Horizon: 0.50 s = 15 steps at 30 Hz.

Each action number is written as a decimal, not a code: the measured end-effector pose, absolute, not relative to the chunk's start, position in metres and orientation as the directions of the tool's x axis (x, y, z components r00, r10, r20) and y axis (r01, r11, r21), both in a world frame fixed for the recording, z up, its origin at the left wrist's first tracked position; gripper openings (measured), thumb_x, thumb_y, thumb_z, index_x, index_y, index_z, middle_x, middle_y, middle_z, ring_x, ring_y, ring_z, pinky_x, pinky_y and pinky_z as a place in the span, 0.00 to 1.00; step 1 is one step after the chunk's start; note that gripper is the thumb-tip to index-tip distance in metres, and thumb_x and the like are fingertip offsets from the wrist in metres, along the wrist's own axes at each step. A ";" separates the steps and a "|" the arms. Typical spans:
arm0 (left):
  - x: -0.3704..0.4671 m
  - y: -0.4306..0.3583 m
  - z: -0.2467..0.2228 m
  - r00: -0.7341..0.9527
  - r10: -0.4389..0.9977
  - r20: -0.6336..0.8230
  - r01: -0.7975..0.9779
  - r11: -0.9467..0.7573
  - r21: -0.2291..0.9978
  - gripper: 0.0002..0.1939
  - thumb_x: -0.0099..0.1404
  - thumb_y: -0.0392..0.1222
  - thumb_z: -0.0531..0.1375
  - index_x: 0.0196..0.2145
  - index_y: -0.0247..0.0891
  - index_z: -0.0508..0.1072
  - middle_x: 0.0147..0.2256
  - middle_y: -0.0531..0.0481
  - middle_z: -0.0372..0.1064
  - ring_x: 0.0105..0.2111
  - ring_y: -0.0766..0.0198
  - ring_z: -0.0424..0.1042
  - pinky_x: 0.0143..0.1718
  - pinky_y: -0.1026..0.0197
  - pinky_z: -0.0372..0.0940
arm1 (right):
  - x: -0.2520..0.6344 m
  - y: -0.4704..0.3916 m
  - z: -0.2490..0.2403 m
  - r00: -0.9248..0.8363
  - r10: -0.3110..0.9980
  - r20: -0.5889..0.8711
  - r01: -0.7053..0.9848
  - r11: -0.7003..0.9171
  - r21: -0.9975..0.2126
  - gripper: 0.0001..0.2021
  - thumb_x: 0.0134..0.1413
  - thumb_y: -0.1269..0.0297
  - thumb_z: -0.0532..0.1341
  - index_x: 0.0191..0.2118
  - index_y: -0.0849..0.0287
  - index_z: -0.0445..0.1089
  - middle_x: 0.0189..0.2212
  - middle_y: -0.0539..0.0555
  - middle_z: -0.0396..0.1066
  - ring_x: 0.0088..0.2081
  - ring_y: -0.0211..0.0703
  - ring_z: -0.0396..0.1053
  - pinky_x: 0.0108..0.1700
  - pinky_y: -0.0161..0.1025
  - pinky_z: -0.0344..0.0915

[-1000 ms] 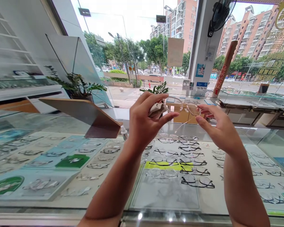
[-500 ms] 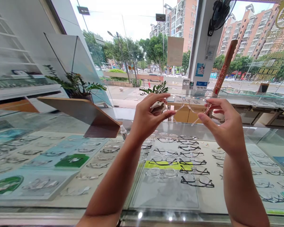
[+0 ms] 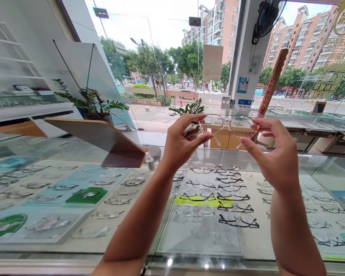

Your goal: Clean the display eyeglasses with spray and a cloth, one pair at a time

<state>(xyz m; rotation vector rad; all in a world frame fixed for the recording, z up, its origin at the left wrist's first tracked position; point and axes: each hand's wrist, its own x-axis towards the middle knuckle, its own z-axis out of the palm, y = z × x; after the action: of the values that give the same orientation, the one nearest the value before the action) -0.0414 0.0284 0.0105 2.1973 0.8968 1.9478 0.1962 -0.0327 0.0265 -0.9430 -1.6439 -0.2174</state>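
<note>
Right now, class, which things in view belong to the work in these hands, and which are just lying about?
In use:
glasses, held up between the left hand and right hand
cloth, gathered in the left hand

Just lying about:
other glasses, inside the display case
bottle, standing untouched
potted plant

Glass-top counter (image 3: 60,264) has tilted brown board (image 3: 103,136) & small white spray btl. (image 3: 150,161) on it, btl. just beside board's R end. Under glass: specs in rows on pale panels. Mid. panel (image 3: 201,237) has approx. 2 cols., yellow-green strip (image 3: 212,202) beneath some, blk. pair (image 3: 238,221) nearest front. L side incl. green pad (image 3: 74,197).
</note>
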 end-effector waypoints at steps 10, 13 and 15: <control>-0.039 0.020 0.013 0.020 0.311 0.950 0.472 -0.841 0.265 0.26 0.62 0.60 0.71 0.51 0.44 0.79 0.43 0.46 0.78 0.42 0.60 0.76 0.45 0.56 0.72 | 0.199 -0.028 0.025 0.000 0.525 0.851 0.671 0.631 -0.389 0.19 0.59 0.55 0.68 0.55 0.52 0.74 0.50 0.57 0.79 0.49 0.54 0.77 0.54 0.56 0.74; -0.039 0.019 0.013 0.011 0.288 0.958 0.505 -0.828 0.243 0.26 0.62 0.61 0.71 0.51 0.45 0.79 0.42 0.48 0.77 0.39 0.60 0.75 0.42 0.56 0.72 | 0.200 -0.025 0.023 -0.011 0.538 0.843 0.660 0.637 -0.398 0.20 0.60 0.55 0.68 0.55 0.53 0.74 0.51 0.57 0.79 0.50 0.55 0.77 0.56 0.58 0.74; -0.038 0.019 0.013 0.006 0.257 0.966 0.515 -0.829 0.218 0.25 0.61 0.61 0.71 0.51 0.46 0.79 0.41 0.49 0.77 0.39 0.60 0.74 0.40 0.56 0.71 | 0.201 -0.023 0.022 -0.021 0.546 0.837 0.647 0.646 -0.405 0.20 0.61 0.53 0.67 0.56 0.52 0.74 0.51 0.57 0.79 0.51 0.55 0.77 0.55 0.58 0.74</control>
<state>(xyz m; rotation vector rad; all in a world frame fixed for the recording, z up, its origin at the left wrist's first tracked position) -0.0380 0.0189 0.0128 2.3569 0.9226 2.1800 0.2010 -0.0232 0.0224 -0.9860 -1.6806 -0.1062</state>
